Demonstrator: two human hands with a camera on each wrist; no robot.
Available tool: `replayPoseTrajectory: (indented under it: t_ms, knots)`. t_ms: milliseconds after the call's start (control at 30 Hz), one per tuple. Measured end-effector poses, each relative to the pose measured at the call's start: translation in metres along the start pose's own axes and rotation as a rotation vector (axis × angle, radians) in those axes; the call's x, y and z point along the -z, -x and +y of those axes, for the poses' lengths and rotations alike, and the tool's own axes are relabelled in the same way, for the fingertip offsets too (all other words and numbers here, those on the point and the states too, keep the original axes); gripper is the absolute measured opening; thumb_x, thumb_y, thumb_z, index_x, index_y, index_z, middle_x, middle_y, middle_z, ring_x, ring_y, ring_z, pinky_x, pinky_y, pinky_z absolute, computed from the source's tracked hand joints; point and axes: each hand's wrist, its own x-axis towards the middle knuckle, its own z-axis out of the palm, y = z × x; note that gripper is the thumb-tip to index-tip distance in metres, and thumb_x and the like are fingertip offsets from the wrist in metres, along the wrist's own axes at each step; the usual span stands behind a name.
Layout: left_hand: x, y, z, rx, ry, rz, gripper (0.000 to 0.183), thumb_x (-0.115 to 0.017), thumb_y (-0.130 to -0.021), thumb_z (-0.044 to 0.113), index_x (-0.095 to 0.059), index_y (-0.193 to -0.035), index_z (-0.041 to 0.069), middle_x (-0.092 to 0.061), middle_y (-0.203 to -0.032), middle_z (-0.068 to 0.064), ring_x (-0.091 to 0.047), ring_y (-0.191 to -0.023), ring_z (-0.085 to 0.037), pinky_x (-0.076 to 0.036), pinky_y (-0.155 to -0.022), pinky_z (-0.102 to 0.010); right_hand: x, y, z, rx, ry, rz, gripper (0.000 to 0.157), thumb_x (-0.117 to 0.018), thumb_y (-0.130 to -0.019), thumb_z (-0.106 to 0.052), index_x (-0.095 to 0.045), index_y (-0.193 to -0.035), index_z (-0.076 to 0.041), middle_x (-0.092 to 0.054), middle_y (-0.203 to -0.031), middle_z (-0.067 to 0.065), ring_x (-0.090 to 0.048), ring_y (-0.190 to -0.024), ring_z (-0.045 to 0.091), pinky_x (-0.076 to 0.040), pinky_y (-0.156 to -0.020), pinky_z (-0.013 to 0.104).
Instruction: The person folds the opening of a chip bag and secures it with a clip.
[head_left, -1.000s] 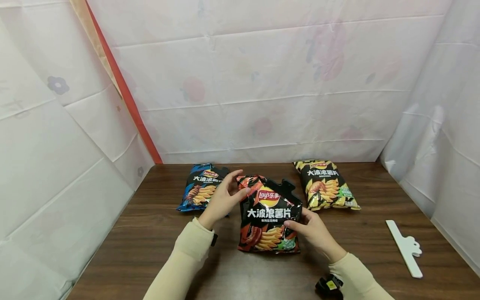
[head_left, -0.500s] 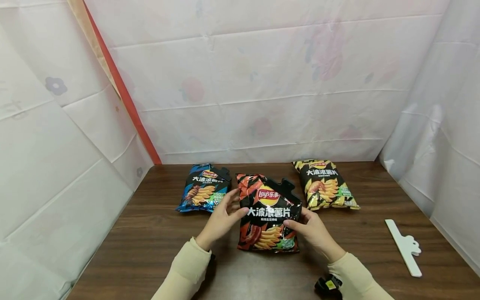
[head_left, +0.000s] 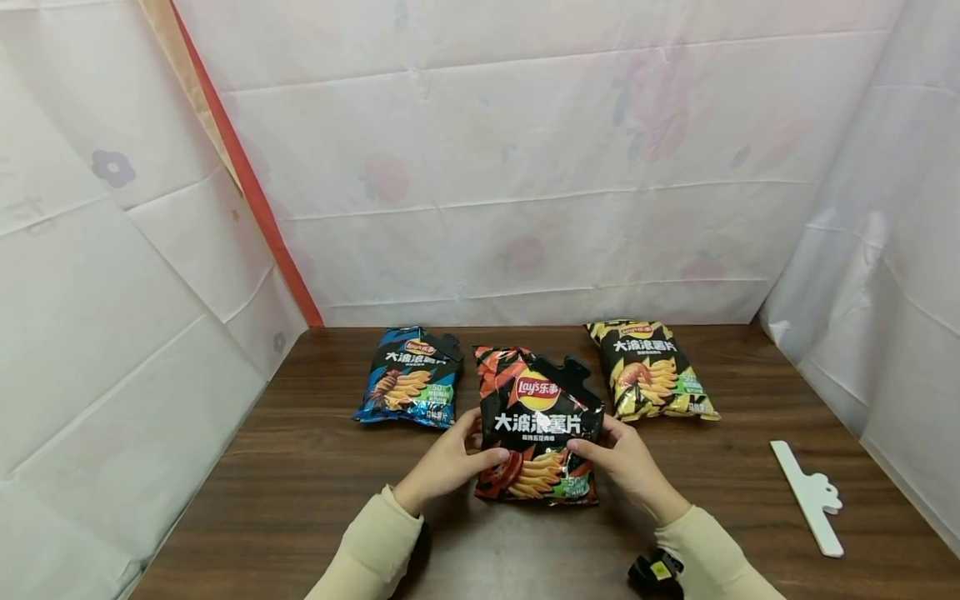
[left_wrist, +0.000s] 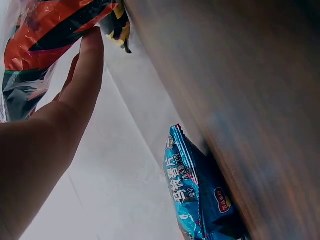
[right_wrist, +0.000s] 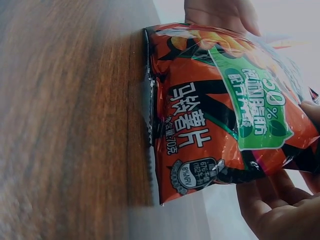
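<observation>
A red and black bag of potato chips (head_left: 536, 442) stands at the middle of the table, its front towards me. Across its upper right corner sits a black bag clip (head_left: 566, 379). My left hand (head_left: 446, 461) grips the bag's left side, thumb on the front and fingers behind. On the right side my right hand (head_left: 636, 467) holds it the same way, thumb in front. The right wrist view shows the lower edge of the chip bag (right_wrist: 200, 115) close to the wood. In the left wrist view, fingers (left_wrist: 90, 60) reach behind the bag.
A blue chip bag (head_left: 405, 387) with a black clip (head_left: 446, 346) on its corner lies back left on the brown table (head_left: 270, 500). At the back right lies a yellow chip bag (head_left: 651, 371). A white clip (head_left: 810, 496) rests near the right edge. Pale cloth walls surround the table.
My left hand has slid down from the bag's upper left corner to its lower left side, uncovering the blue bag's clip. The right hand and the red bag have hardly moved.
</observation>
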Motion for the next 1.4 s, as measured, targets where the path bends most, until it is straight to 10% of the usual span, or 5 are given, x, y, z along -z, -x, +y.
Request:
replayPoseTrajectory:
  t_ms: [1400]
  knots:
    - [-0.001, -0.022, 0.002, 0.021, -0.063, 0.052, 0.058, -0.066, -0.095, 0.031, -0.043, -0.141, 0.005, -0.061, -0.125, -0.013, -0.06, -0.106, -0.02, -0.049, -0.093, -0.043, -0.005, -0.029, 0.0, -0.081, -0.126, 0.041, 0.059, -0.069, -0.093, -0.018, -0.044, -0.144, -0.004, -0.063, -0.126, 0.012, -0.065, -0.1, 0.007, -0.054, -0.086, 0.025]
